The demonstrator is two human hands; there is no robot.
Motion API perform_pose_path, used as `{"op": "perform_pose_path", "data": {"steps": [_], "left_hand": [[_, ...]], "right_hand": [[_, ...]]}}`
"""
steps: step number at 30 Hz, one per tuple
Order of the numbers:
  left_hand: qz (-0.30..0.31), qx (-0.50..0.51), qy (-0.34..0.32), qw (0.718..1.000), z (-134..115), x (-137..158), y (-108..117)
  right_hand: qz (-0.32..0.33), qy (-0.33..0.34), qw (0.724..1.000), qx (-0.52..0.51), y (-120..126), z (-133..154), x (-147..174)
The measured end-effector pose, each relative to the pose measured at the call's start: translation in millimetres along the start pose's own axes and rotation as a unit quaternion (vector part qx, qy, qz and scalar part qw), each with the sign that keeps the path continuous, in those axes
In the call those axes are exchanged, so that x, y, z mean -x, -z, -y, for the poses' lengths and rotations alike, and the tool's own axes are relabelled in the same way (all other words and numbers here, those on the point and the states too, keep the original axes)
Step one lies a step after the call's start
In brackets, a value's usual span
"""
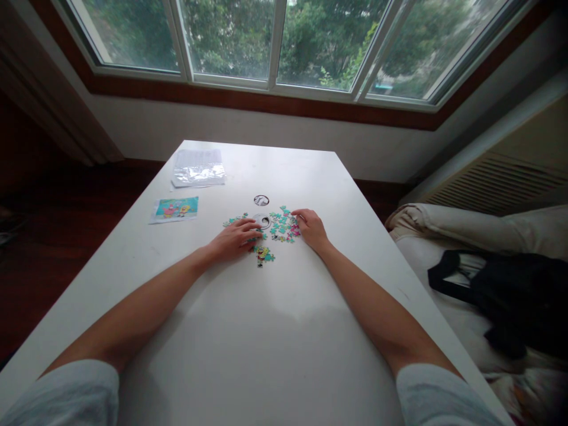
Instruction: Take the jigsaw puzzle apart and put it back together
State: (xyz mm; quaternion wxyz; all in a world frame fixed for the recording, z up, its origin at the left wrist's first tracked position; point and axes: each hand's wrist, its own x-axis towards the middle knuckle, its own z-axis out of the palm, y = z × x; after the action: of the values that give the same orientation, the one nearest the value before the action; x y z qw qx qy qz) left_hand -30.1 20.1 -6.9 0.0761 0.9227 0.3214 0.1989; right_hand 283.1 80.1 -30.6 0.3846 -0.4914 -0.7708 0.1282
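On the white table (275, 331) lies a loose cluster of small jigsaw pieces (283, 223), mostly turquoise with some pink ones. My left hand (237, 238) rests palm down over the left part of the cluster, its fingers stretched out and slightly apart, hiding some pieces. At the right edge of the cluster is my right hand (312, 229), fingers bent loosely with the index finger reaching to the pieces; I see nothing held in it. Nearer to me sits a small joined section of puzzle (263, 255) with a yellow cartoon figure on it.
A round hole with a metal-looking rim (263, 221) shows between the hands, and a dark-edged disc (261, 200) lies beyond it. Left are a picture card (176, 208) and a clear plastic bag (199, 167). Dark clothing (519, 290) lies on the sofa (421, 236) at right.
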Motion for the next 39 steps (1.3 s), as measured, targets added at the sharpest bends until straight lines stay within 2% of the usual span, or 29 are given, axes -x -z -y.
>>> {"op": "perform_pose_path", "data": {"steps": [5,12,24,31,35,39], "left_hand": [[-0.013,0.005,-0.001,1.000,2.8,0.6,-1.2],[-0.033,0.009,0.005,0.999,6.8,0.7,-2.6],[-0.028,0.011,0.006,1.000,7.4,0.2,-1.6],[-0.037,0.019,0.017,0.999,8.8,0.0,-1.5],[-0.053,0.006,0.039,0.998,11.6,0.0,-3.3],[-0.083,-0.011,0.089,0.992,19.1,1.8,-2.3]], "right_hand": [[0.010,0.019,1.000,0.002,-2.3,-2.8,0.0],[-0.007,-0.021,0.998,0.052,-1.8,-12.4,-0.1],[0.014,0.004,0.999,0.049,-3.9,-18.2,-0.4],[0.002,-0.024,0.998,0.051,-3.3,-19.6,-0.6],[0.018,0.001,0.999,0.050,-3.7,-16.2,0.2],[0.029,0.024,0.999,0.038,-4.0,-11.3,0.7]]}}
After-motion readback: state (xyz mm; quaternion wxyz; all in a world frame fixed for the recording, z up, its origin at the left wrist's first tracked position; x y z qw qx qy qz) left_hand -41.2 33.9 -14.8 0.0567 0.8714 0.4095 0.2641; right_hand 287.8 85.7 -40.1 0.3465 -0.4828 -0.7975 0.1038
